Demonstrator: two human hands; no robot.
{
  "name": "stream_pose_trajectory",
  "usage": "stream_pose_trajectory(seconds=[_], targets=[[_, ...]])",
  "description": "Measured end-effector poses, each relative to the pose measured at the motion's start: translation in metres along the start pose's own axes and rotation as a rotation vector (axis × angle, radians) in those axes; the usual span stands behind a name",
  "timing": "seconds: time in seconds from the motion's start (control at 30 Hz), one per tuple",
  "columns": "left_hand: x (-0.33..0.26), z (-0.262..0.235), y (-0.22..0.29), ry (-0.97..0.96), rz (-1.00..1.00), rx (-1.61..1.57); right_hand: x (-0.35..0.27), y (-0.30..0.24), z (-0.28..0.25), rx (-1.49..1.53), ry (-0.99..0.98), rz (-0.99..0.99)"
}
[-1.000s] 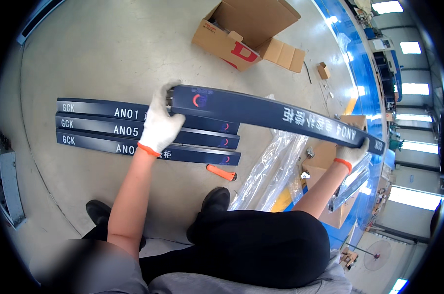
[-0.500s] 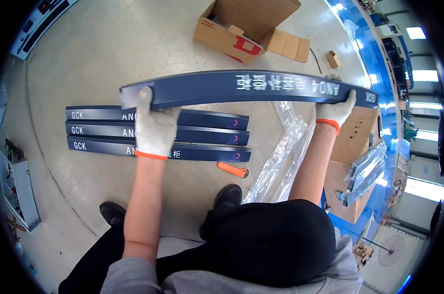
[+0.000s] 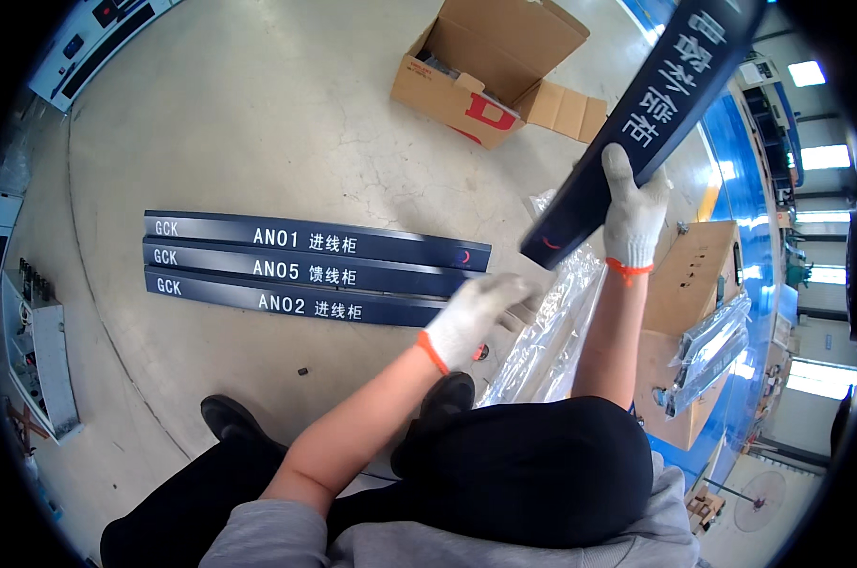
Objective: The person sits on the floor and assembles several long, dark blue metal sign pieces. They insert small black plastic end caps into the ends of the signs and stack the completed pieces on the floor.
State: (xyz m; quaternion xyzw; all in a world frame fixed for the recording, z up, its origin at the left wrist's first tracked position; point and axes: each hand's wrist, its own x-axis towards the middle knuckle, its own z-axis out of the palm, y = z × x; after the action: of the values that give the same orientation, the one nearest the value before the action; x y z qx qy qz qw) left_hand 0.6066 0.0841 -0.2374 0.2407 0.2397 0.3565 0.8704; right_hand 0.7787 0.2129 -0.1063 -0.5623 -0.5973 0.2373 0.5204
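Observation:
A long dark blue nameplate strip (image 3: 627, 118) with white lettering stands tilted at the upper right, and my right hand (image 3: 634, 204) grips it near its lower end, thumb across the face. Both hands wear white gloves with orange cuffs. My left hand (image 3: 476, 317), slightly blurred, has its fingers stretched out with nothing in them. It hovers by the right ends of three similar strips, which lie side by side on the floor: a top strip (image 3: 390, 244), a middle strip (image 3: 390, 275) and a bottom strip (image 3: 400, 310). Behind this hand, the orange utility knife is mostly hidden.
Clear plastic wrapping (image 3: 551, 322) lies right of my left hand. An open cardboard box (image 3: 447, 99) stands farther off. At right, another carton (image 3: 679, 341) has a plastic-wrapped bundle (image 3: 707, 355) against it. A small dark piece (image 3: 303, 372) lies on the floor (image 3: 258, 123).
The held strip has swung from level to steeply tilted, up and to the right. My left hand has let go of it and moved down and right toward the strips' right ends.

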Motion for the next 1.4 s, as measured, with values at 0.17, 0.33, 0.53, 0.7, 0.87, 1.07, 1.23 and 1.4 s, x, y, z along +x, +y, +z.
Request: stream_pose_trajectory(seconds=[0.17,0.33,0.53,0.7,0.87,1.07,1.23,1.4], targets=[[0.009,-0.034,0.05,0.201,0.698,-0.155,-0.027,-0.012,0.001,-0.014,-0.469,0.258],[0.031,-0.052,0.109,0.692,0.694,-0.489,-0.053,0.009,0.075,-0.488,-0.876,0.283],[0.033,-0.122,0.1,0.852,0.693,-0.654,-0.073,0.027,0.12,-0.839,-0.776,-0.205],[0.028,-0.158,0.083,0.906,0.53,-0.408,-0.06,0.046,0.138,-0.895,-0.838,-0.269],[0.0,-0.177,0.069,0.933,0.307,-0.073,-0.049,0.081,0.159,-0.809,-0.859,-0.343],[-0.038,-0.201,0.034,1.022,0.233,0.268,-0.042,0.108,0.19,-0.809,-0.957,-0.33],[-0.057,-0.193,0.011,1.091,0.295,0.824,-0.037,0.14,0.195,-0.807,-1.053,-0.259],[-0.053,-0.192,0.01,1.097,0.31,0.99,-0.038,0.162,0.203,-0.736,-1.211,-0.17]])
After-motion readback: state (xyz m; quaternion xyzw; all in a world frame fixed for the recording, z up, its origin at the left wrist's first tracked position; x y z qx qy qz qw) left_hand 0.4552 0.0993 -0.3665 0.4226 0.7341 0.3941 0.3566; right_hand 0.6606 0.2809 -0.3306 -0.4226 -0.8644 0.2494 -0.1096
